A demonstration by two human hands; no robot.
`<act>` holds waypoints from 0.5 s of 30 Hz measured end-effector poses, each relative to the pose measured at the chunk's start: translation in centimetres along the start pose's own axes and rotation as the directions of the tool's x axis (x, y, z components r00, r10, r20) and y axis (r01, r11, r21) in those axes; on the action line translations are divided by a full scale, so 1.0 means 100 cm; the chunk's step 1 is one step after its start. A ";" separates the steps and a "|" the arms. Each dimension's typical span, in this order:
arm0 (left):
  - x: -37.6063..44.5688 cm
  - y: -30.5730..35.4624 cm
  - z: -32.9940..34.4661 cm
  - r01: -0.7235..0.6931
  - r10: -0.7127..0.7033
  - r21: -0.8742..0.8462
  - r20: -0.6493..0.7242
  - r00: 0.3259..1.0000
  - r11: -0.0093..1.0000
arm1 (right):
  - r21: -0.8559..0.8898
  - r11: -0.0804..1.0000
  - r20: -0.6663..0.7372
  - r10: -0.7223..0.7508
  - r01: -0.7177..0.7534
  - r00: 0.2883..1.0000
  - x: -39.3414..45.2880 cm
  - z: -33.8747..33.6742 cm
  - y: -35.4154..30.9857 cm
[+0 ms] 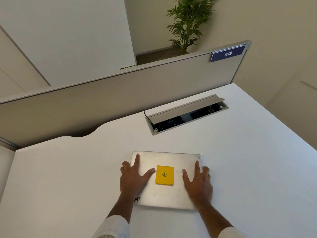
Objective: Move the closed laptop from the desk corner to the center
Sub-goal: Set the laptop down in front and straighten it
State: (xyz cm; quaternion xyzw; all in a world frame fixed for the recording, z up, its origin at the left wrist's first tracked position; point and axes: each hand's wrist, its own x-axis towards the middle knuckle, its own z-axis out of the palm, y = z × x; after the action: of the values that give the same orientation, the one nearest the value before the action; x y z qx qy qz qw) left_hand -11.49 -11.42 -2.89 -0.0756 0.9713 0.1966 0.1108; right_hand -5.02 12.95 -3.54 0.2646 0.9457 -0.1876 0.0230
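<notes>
The closed laptop [164, 179] lies flat on the white desk [68, 169], at about 6 o'clock in the view and close to the person. A square yellow sticky note [164, 175] is stuck on the middle of its lid, and one handwritten mark on it reads like the letter "A" turned sideways. Near the lid's corner at 7 o'clock, dark printed letters show beside the left wrist, but they are partly covered and I cannot read them. The lid is brushed silver metal with rounded corners and some small scuffs. The left hand [133, 177] lies flat on the lid's 9 o'clock side, thumb reaching toward the note and outer fingers over the edge; the right hand [198, 181] lies the same way on the 3 o'clock side. Both hands are spread and pressing on the lid, not closed around it. At 1 o'clock from the laptop, a grey cable box [187, 114] is sunk into the desk, its flap lifted and dark sockets visible inside. Behind it stands a grey fabric partition [120, 93] with a blue label [227, 54] reading "018". The smooth desk surface is bare at 9 o'clock and 3 o'clock of the laptop, and its right edge runs diagonally.
</notes>
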 end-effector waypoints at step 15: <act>-0.018 0.003 -0.017 0.054 -0.055 -0.183 -0.001 0.998 0.982 | -0.004 0.994 -0.019 -0.106 0.106 0.994 0.010 -0.014 -0.007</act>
State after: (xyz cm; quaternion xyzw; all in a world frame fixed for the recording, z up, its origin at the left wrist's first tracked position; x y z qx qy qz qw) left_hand -10.14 -11.63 -0.76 -0.1126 0.9470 0.2816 0.1057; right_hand -6.14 13.46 -2.15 0.2158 0.9589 -0.1844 0.0041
